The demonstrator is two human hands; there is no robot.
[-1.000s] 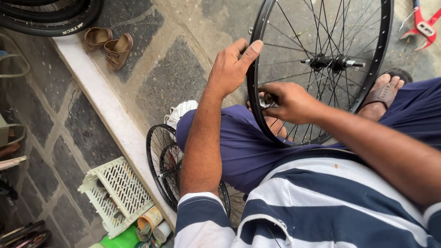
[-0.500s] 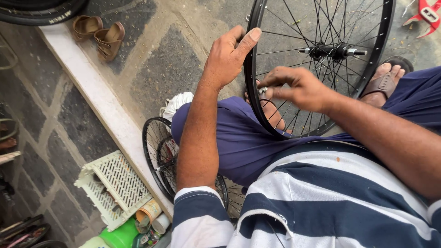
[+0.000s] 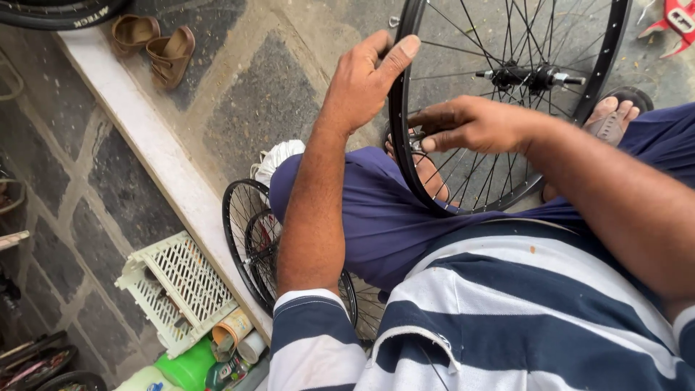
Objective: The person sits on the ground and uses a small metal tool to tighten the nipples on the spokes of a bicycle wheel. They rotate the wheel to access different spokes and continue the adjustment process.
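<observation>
Head view, looking down over my striped shirt: seated on stone paving, I steady a black bicycle wheel that stands upright between my knees, its lower rim resting against my blue trousers. My left hand cups the rim's left edge, fingers curled over it and thumb laid along the outer side. My right hand reaches through from the right, its grip pressed together on a small metal piece at the spokes just inside the rim; what that piece is, I cannot tell. The hub and axle sit above my right wrist. Beside my left leg, two smaller black wheels lean at the pale kerb. A cream plastic crate lies below the kerb, and brown sandals rest on the paving above.
</observation>
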